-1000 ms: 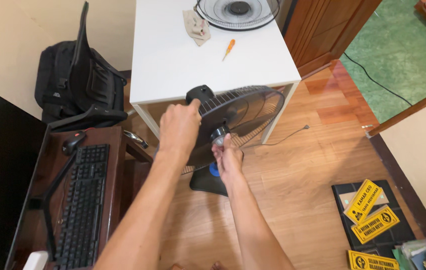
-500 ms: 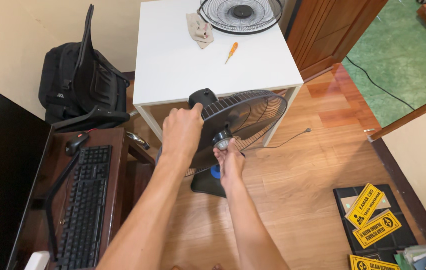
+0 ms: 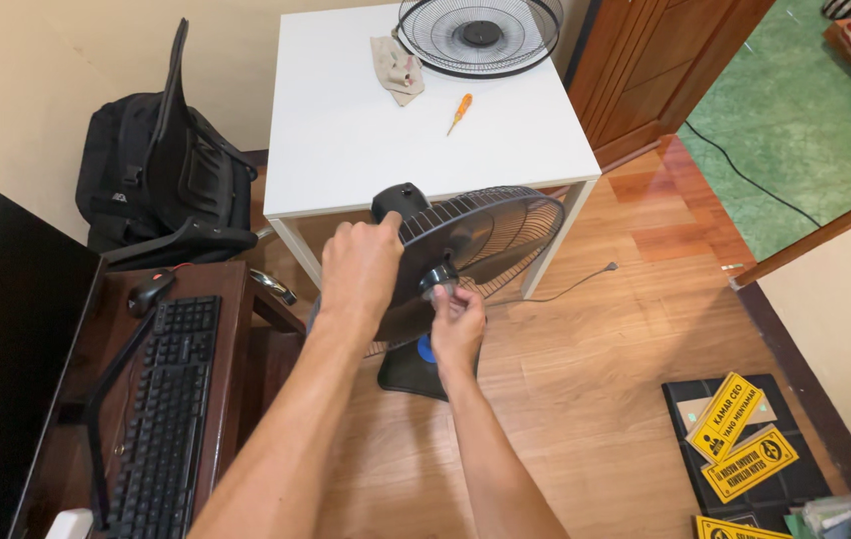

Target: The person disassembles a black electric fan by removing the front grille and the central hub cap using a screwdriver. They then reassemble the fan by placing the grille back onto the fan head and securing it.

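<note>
Left hand (image 3: pixel 358 268) gripping the fan's (image 3: pixel 465 262) rear guard rim, right hand (image 3: pixel 456 321) pinching the hub cap (image 3: pixel 437 278) at its centre, fan standing on the wood floor (image 3: pixel 585 359) before a white table (image 3: pixel 346 140), screwdriver (image 3: pixel 458 111) and front grille (image 3: pixel 477 34) on the table

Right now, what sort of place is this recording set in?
Most likely a room in a home used as a work corner: a wooden desk with a black keyboard, a black backpack against the wall, and a white table on wood flooring, where both hands work on a black fan.
</note>
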